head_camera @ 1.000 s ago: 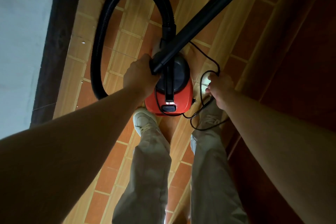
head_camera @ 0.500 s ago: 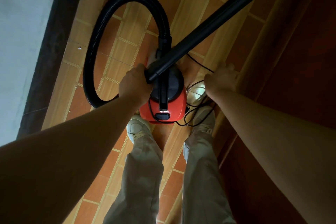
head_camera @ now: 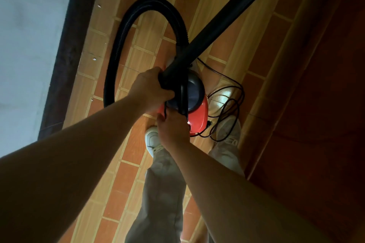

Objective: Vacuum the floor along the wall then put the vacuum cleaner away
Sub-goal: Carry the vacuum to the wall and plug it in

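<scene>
A red canister vacuum cleaner [head_camera: 199, 118] with a black dome top stands on the tiled floor just ahead of my feet. Its black hose [head_camera: 118, 49] loops up and to the left. The rigid black wand [head_camera: 227, 19] runs up to the right and out of view. My left hand [head_camera: 150, 89] is closed around the wand's near end. My right hand [head_camera: 173, 130] covers the near end of the carry handle with its fingers curled; what they hold is hidden. The black power cord [head_camera: 227, 112] lies in loose loops right of the body.
A pale wall [head_camera: 29, 45] with a dark baseboard [head_camera: 73, 45] runs along the left. A dark reddish wooden surface [head_camera: 325, 104] rises on the right, leaving a narrow floor strip. My white shoes [head_camera: 153, 140] stand directly behind the vacuum cleaner.
My right hand has let go of the cord at the right and has moved left onto the near end of the vacuum cleaner. My left hand keeps its grip on the wand.
</scene>
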Motion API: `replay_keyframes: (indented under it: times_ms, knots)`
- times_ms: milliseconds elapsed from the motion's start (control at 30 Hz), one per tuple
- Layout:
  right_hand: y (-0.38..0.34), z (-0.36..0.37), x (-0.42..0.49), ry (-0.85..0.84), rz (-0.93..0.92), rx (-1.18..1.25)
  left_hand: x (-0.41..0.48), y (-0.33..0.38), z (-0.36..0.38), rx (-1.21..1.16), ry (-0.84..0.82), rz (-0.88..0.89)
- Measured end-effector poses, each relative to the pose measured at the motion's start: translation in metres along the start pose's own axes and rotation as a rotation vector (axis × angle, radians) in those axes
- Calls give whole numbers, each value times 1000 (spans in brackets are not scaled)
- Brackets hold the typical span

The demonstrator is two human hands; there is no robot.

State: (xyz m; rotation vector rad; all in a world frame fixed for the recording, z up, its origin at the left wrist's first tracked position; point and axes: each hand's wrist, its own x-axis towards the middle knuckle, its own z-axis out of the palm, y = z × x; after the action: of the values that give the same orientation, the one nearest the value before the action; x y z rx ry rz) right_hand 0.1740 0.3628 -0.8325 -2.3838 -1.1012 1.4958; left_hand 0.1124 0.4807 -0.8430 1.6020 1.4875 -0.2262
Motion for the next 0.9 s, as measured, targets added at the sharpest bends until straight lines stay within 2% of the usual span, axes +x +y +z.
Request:
replay_keyframes:
  times_ms: [67, 200, 300, 500, 667, 900]
  knots:
    - [-5, -2, -2, 30, -40, 60, -1, -3, -7, -1, -17, 25]
    - [-3, -28, -26, 134, -97, 399, -4, -2, -16, -61, -15, 83]
    - [10, -68, -47, 247, -43, 546, -6, 1, -15, -103, 26, 95]
    - [32, -185, -41, 446, 165, 669, -1, 12, 8, -157, 35, 86]
    - [41, -246, -10, 412, 474, 898, 21, 12, 21, -74, 72, 142]
    - [45, -270, 9, 306, 450, 940, 59, 3, 23, 93, 129, 57]
